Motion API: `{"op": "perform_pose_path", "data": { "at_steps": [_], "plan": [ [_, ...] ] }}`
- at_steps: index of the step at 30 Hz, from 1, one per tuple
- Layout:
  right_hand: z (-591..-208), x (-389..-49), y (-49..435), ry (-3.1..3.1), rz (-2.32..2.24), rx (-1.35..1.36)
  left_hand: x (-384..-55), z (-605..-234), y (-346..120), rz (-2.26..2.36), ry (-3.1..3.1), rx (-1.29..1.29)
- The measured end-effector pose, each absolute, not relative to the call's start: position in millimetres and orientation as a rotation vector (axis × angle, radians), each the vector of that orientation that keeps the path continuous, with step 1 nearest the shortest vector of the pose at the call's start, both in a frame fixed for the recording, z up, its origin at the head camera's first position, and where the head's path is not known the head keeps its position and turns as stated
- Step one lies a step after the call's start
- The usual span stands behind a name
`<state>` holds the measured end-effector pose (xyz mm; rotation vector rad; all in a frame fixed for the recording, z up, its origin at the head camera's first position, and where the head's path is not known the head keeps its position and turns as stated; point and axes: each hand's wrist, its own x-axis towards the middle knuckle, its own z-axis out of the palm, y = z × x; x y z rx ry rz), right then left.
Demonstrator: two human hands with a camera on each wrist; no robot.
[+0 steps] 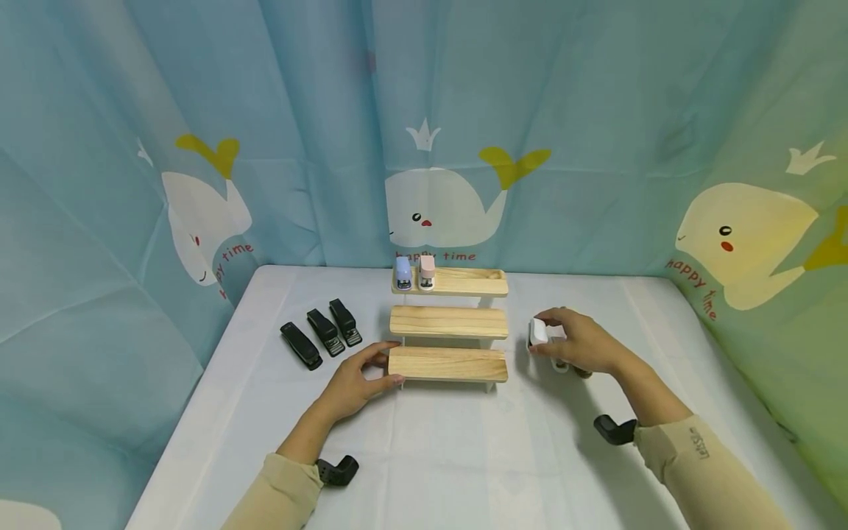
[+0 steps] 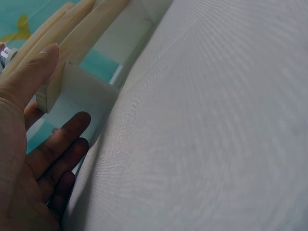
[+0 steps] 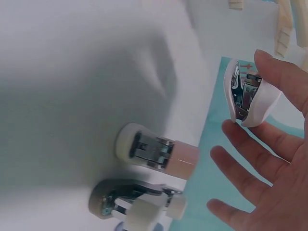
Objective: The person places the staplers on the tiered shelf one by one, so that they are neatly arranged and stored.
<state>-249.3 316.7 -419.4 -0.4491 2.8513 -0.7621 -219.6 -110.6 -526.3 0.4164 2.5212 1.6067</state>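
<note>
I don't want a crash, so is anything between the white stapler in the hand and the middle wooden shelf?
Nothing visible: the right hand holds the white stapler to the right of the middle shelf, and only tablecloth shows between them.

Shelf (image 1: 447, 322) mid-tbl (image 1: 450, 456), curtain (image 1: 318, 88) behind. 2 staplers (image 1: 403, 273) on top tier, L end. Your L hand (image 1: 354, 383) at btm tier's L end; 3 staplers (image 1: 325, 331) on tbl, L of shelf. Your R hand (image 1: 583, 342) w/ held stapler (image 1: 539, 331) R of shelf, other staplers (image 3: 181, 159) near it on tbl.
</note>
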Motion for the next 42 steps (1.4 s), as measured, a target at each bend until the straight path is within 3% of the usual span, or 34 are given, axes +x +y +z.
{"op": "perform_pose_path", "data": {
  "at_steps": [42],
  "plan": [
    [-352.9, -261.9, 293.1, 2.887, -0.756, -0.51, -219.7, -527.6, -110.6, 1.607, 2.525, 0.401]
  ]
}}
